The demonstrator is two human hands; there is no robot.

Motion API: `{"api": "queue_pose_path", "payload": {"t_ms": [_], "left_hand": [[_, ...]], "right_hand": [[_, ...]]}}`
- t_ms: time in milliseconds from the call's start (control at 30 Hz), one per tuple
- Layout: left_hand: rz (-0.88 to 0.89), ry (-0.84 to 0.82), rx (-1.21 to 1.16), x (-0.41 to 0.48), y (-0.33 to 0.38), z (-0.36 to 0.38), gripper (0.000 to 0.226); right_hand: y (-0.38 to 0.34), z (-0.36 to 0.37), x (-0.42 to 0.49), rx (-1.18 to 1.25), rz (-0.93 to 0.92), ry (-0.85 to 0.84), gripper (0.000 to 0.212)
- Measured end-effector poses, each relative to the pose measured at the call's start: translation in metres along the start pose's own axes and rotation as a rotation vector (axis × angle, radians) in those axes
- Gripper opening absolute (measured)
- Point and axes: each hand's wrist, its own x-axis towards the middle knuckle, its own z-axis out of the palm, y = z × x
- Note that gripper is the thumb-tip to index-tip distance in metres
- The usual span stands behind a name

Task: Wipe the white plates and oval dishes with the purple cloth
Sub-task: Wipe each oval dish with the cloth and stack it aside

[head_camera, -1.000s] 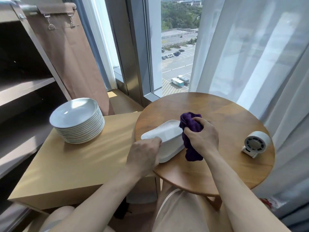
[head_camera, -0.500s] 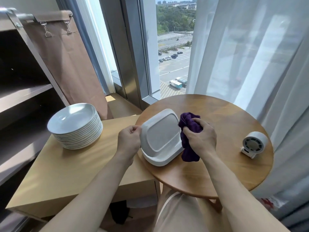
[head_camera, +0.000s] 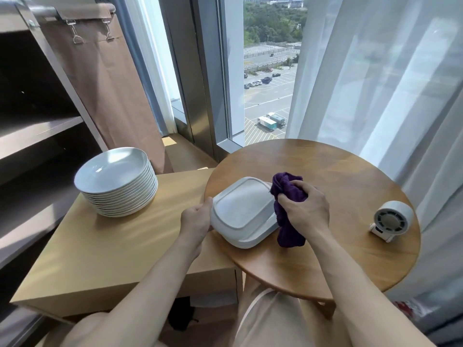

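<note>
Left hand point(head_camera: 196, 219) grips left edge of oval dish point(head_camera: 244, 212), tilted, underside up, on round table point(head_camera: 350, 176). Right hand point(head_camera: 307, 211) clutches purple cloth point(head_camera: 288, 214) against dish right rim. Step: wiping underside. Next, likely: sweep cloth across base. Plate stack point(head_camera: 116, 181) waits on side table point(head_camera: 105, 249).

Sunlit window point(head_camera: 268, 71) (sheer curtains point(head_camera: 388, 83)), round table point(head_camera: 338, 176)

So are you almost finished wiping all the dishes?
Hard to say. In hand: the left hand holds an oval dish bottom up over the round table, and the right hand grips the purple cloth against its side. A second dish seems to lie under it, so that looks left. The stack of white plates sits on the side table; nothing shows whether those are wiped.
</note>
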Motion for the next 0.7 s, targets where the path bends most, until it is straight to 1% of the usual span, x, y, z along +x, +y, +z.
{"api": "queue_pose_path", "payload": {"t_ms": [100,133,233,267,300,433,533,633,700], "left_hand": [[0.048,-0.081,0.016,-0.003,-0.003,0.001,0.037],[0.059,-0.123,0.03,-0.005,-0.003,0.001,0.044],[0.056,-0.194,0.074,-0.01,-0.006,0.001,0.087],[0.063,-0.192,0.074,-0.01,-0.008,0.001,0.095],[0.073,-0.189,0.077,-0.011,-0.009,0.001,0.097],[0.106,-0.216,0.07,-0.01,-0.018,-0.001,0.09],[0.123,-0.234,0.048,-0.004,-0.022,-0.003,0.077],[0.124,-0.266,0.035,0.0,-0.025,-0.003,0.074],[0.114,-0.284,0.006,0.001,-0.027,-0.005,0.074]], "right_hand": [[0.001,0.0,-0.001,-0.017,0.0,-0.013,0.04],[0.001,0.0,-0.002,-0.034,-0.003,-0.02,0.04],[0.0,0.003,-0.004,-0.118,-0.041,-0.063,0.042],[-0.001,0.004,-0.005,-0.153,-0.063,-0.083,0.042],[-0.002,0.006,-0.006,-0.191,-0.084,-0.107,0.042],[-0.008,0.016,-0.015,-0.417,-0.143,-0.259,0.052],[-0.018,0.027,-0.023,-0.606,-0.181,-0.322,0.049],[-0.034,0.039,-0.042,-0.732,-0.295,-0.382,0.049],[-0.043,0.047,-0.058,-0.767,-0.385,-0.409,0.062]]}}
